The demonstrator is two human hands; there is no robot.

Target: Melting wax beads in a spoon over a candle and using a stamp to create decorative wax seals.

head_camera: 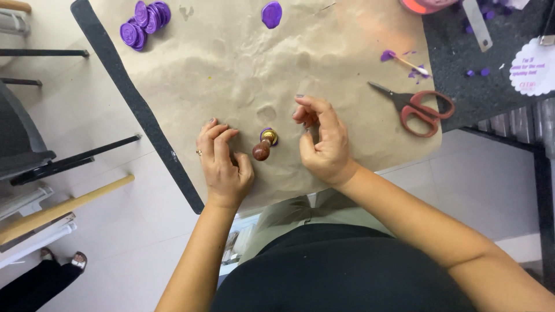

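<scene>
Wax stamp (pixel 263 145) with a dark brown wooden knob and brass head stands on purple wax on brown paper (pixel 243 63) covering the desk, between the left hand (pixel 222 164), fingers curled and empty, and the right hand (pixel 324 141), loosely open, holding nothing.

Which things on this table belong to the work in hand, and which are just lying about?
In the work:
- stamp, standing on purple wax
- brown paper under it
- left hand and right hand, either side of the stamp, not touching it

Lying about:
- scissors
- pile of purple seals
- single seal
- wax-tipped stick
- white tag
</scene>
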